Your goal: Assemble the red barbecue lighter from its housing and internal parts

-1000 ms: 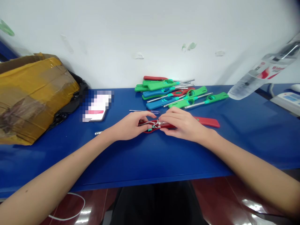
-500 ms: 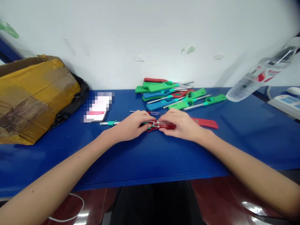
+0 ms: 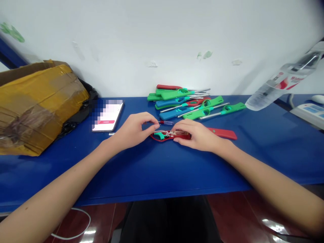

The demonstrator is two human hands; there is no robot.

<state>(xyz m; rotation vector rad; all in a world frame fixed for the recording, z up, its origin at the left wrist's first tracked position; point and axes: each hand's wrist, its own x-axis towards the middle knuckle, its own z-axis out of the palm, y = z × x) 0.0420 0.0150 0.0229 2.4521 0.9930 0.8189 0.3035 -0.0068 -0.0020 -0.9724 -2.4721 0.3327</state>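
— What is held by the right hand (image 3: pixel 196 135)?

— The opened red lighter (image 3: pixel 169 136) is pinned flat on the blue worktop (image 3: pixel 152 168), just in front of the body. Its rear part is covered by the fingers and the thumb is laid along its near edge, so the grip is closed about the shell.

— And the left hand (image 3: pixel 134 130)?

— It is raised slightly over the front end of the lighter. Thumb and forefinger are pressed together at the pale wires (image 3: pixel 164 133) that rise from the shell. Whether a wire is caught between them cannot be told. A teal trigger (image 3: pixel 159 135) is seen lying in the open shell, just below those fingertips.

— What is found close by?

— A small screwdriver (image 3: pixel 165 122) is laid just behind the lighter. A loose red cover (image 3: pixel 224 133) is seen beside the right wrist, partly hidden by the hand.

— Further back?

— A heap of lighters (image 3: pixel 192 101) in green, blue and red is stacked against the wall, their metal tubes pointed right. A phone (image 3: pixel 107 116) is laid to the left of the hands, and beyond it a taped cardboard box (image 3: pixel 35 104) is set on a black bag (image 3: pixel 76 116). At the right, a clear plastic bottle (image 3: pixel 280 82) is seen tilted above the worktop, with a power strip (image 3: pixel 308 113) near the edge.
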